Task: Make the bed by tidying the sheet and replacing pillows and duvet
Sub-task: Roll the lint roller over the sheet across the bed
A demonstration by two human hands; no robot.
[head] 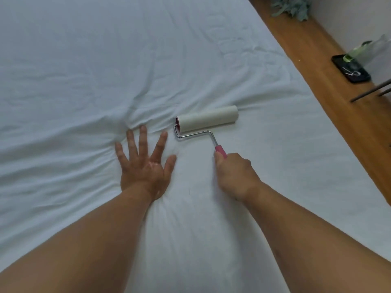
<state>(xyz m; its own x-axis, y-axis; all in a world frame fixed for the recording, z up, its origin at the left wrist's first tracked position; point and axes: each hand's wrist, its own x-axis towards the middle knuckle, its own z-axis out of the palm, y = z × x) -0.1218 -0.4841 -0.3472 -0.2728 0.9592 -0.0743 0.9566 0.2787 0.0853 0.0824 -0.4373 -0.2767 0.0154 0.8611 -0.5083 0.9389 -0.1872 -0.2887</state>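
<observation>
White sheet point(190, 49) lies creased; left hand point(143, 166), fingers spread flat, should pin it taut while right hand point(234, 174), gripping the lint roller point(207, 119) handle, rolls steadily outward.

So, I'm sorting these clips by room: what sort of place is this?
Most likely a bedroom: a wide white bed sheet fills the view, a wooden surface runs alongside it, and the right hand holds a lint roller on the sheet.
</observation>
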